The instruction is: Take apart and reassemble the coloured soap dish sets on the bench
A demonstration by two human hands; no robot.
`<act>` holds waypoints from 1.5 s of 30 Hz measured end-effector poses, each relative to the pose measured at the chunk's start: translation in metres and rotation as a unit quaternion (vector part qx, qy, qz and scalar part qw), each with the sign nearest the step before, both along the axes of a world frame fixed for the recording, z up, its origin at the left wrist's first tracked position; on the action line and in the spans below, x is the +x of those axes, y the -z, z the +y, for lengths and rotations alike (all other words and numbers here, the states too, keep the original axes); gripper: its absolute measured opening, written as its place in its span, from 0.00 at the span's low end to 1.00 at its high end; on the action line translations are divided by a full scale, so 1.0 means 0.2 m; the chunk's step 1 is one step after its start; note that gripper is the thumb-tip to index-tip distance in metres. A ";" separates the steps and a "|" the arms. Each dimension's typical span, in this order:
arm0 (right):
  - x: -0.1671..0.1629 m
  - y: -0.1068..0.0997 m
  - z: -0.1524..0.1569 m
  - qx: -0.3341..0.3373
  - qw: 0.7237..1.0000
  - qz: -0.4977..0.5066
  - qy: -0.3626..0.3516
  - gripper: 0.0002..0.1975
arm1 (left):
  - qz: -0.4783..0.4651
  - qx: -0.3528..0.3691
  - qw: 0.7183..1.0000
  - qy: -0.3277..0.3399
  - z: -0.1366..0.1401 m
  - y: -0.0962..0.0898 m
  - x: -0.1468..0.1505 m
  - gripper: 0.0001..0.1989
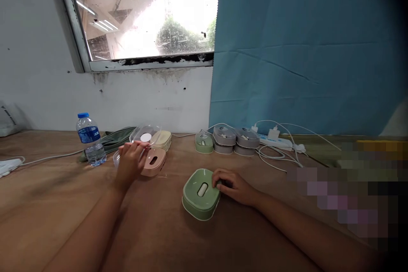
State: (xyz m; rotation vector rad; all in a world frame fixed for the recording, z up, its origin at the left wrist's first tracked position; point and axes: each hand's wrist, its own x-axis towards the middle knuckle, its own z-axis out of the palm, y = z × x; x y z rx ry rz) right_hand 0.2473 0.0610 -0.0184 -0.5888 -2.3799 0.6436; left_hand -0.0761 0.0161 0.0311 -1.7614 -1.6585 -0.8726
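A green oval-cornered plastic box (197,210) with a slot in its top and a pale bar in the slot sits on the table in front of me. My right hand (234,187) has its fingers curled against the box's right edge. Farther off to the left, my left hand (130,163) pinches the near edge of a clear plastic lid (153,133) with a round white sticker. Just right of that hand lies a pink slotted cover (157,161). A stack of cream-coloured covers (164,139) stands behind it. Another clear piece (116,158) is partly hidden by my left hand.
A water bottle (91,144) stands at left, before a dark green cloth bag (119,138). Along the back are a small green box (204,143), grey boxes with clear lids (225,136), and a white power strip (277,141) with plugs and loose cables (270,157).
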 end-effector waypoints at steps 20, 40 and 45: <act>-0.01 0.02 0.02 -0.007 1.000 0.010 -0.007 0.11 | 0.065 -0.060 0.994 0.067 0.03 0.11 -0.46 0.10; -0.01 0.02 0.02 0.029 0.999 0.012 -0.007 0.08 | 0.131 -0.260 0.837 0.463 -0.11 0.10 0.43 0.19; -0.01 0.02 0.00 0.043 0.999 0.006 0.002 0.07 | 0.089 -0.280 0.840 0.457 -0.10 0.13 0.44 0.17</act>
